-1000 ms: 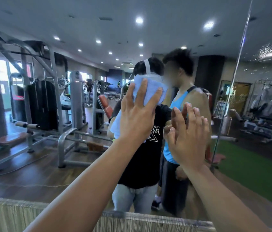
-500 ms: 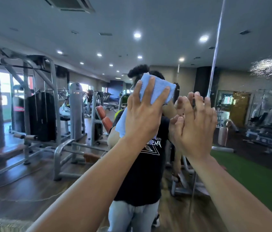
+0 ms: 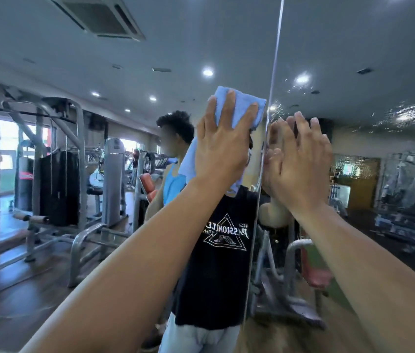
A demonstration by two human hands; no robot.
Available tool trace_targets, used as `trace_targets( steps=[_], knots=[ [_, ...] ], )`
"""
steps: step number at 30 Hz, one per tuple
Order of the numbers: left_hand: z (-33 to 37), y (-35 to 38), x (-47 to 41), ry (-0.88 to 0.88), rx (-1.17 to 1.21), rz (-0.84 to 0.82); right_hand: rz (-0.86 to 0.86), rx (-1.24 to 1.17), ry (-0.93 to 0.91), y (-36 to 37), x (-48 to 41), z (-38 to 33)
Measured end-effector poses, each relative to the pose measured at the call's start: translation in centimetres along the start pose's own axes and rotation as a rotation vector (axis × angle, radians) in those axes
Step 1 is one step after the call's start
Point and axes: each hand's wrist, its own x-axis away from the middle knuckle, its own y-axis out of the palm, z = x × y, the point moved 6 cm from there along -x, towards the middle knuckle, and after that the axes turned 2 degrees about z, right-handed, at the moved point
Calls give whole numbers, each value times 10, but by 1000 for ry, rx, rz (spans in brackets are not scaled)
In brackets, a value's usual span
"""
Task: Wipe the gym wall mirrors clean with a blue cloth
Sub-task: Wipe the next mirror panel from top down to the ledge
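The wall mirror [image 3: 78, 42] fills the view, split by a vertical seam [image 3: 268, 123] into a left and a right panel. My left hand [image 3: 223, 146] presses a folded blue cloth [image 3: 239, 105] flat against the left panel, just left of the seam, with straight fingers spread over it. A loose end of the cloth hangs down behind the hand. My right hand [image 3: 300, 164] lies flat on the right panel, fingers straight, meeting its own reflection. Wet speckles [image 3: 405, 115] cover the upper right panel.
The glass reflects gym machines [image 3: 58, 169] at left, more equipment [image 3: 410, 212] at right, ceiling lights, my own black T-shirt, and another person in a blue top [image 3: 173, 184] standing behind me.
My left hand has slid the cloth up and to the right, up to the seam. My right hand stays flat on the glass. The view has tilted upward; the bottom ledge is out of sight.
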Motion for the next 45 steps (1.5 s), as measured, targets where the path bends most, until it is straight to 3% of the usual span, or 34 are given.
trace_targets(
  steps=[8,16,24,29,31,34,38,40,42,45],
  knots=[
    [30,13,-43,79,-6,55,103,-19,-38,3,-37,15],
    [52,13,-94,47,51,33,188,-20,-22,-9,-81,44],
    [64,9,-155,-13,135,185,90,5,43,-28,-124,113],
    [93,19,-199,-120,51,226,91,1,47,-46,-149,162],
    [118,29,-207,-48,92,171,92,2,56,-51,-156,180],
    [154,41,-183,192,115,63,60,5,59,-49,-157,200],
    [124,33,-133,392,-54,82,25,15,28,-41,-153,208],
    [81,24,-133,278,-51,75,13,32,24,-39,-152,207],
    [41,12,-152,38,12,119,1,35,24,-38,-152,207],
    [26,3,-204,-202,18,163,-1,48,29,-36,-151,209]
  ],
)
